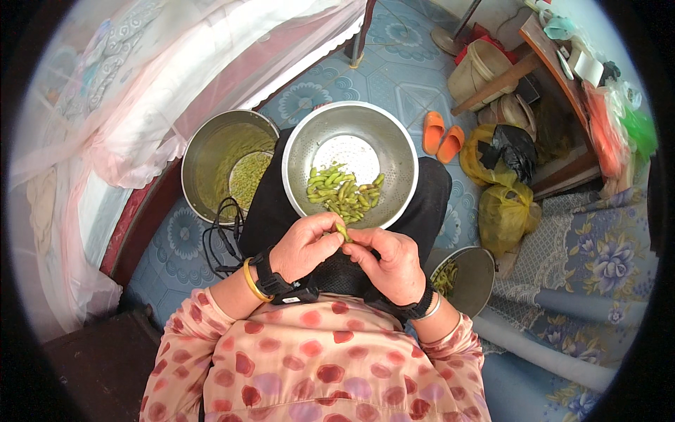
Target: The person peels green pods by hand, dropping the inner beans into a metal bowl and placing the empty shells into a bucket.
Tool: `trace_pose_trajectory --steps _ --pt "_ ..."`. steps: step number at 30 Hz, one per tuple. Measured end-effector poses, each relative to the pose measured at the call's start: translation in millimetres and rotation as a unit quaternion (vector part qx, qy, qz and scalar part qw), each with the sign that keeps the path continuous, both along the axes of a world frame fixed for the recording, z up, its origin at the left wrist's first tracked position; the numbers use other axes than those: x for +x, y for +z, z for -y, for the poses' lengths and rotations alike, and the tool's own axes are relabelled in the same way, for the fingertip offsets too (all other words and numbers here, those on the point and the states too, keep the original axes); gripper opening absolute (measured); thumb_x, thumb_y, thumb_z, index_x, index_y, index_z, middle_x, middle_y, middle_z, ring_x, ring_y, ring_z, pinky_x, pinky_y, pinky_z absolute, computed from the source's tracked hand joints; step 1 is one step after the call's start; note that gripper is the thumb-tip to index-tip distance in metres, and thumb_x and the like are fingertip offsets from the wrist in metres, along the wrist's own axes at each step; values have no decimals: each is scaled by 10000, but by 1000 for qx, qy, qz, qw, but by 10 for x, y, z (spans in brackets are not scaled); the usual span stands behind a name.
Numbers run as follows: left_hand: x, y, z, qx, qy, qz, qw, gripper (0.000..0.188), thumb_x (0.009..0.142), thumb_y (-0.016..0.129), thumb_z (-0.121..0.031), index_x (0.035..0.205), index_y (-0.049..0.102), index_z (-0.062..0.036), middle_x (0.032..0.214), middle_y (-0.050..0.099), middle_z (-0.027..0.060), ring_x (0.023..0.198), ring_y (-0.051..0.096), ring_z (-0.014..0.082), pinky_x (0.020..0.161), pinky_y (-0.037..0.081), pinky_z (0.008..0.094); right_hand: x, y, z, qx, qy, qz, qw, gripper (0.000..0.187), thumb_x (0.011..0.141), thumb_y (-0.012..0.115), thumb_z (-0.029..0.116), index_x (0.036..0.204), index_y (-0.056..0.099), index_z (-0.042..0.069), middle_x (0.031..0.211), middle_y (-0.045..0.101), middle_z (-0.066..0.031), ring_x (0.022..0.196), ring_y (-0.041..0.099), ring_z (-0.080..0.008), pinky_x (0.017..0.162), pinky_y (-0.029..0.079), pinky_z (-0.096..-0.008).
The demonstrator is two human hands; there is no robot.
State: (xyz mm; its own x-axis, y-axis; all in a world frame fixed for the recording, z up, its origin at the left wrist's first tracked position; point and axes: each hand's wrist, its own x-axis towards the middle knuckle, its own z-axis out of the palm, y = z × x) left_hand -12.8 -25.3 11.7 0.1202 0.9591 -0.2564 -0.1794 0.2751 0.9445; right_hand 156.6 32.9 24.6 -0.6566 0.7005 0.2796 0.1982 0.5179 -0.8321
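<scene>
Green pod [342, 231]; between fingertips [335, 242]; left hand [305, 243] pinching upper end; right hand [391, 261] pinching lower end

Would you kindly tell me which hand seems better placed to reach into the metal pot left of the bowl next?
Probably the left hand: it is nearer the metal pot, with the right hand farther across. Both hold one green pod, so neither is free.

Free room in the colander [304, 151] beyond the bean pods [343, 195]
</scene>
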Motion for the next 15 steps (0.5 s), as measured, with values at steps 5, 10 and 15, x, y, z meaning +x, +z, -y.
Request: trace_pose_trajectory --steps 5,10,15 --pt "4 6 -2 1 5 3 1000 99 856 465 -93 811 515 -20 712 471 -31 646 404 40 573 358 200 -27 16 1 -2 -5 1 1000 198 723 685 54 892 586 30 756 626 -125 662 627 -281 563 493 -326" --pt "34 -22 -21 45 24 -12 999 98 876 447 -103 828 501 -36 669 442 -44 585 385 32 526 331 191 -46 18 12 -29 -13 20 999 134 766 659 17 883 596 4 714 655 -82 620 646 -136 550 507 -229" --pt "61 -58 -17 78 44 -52 995 92 864 432 -88 817 497 -44 656 433 -53 564 376 28 511 324 188 -70 -26 36 -78 -23 -5 997 146 760 657 29 887 587 18 699 633 -114 621 639 -213 543 499 -278"
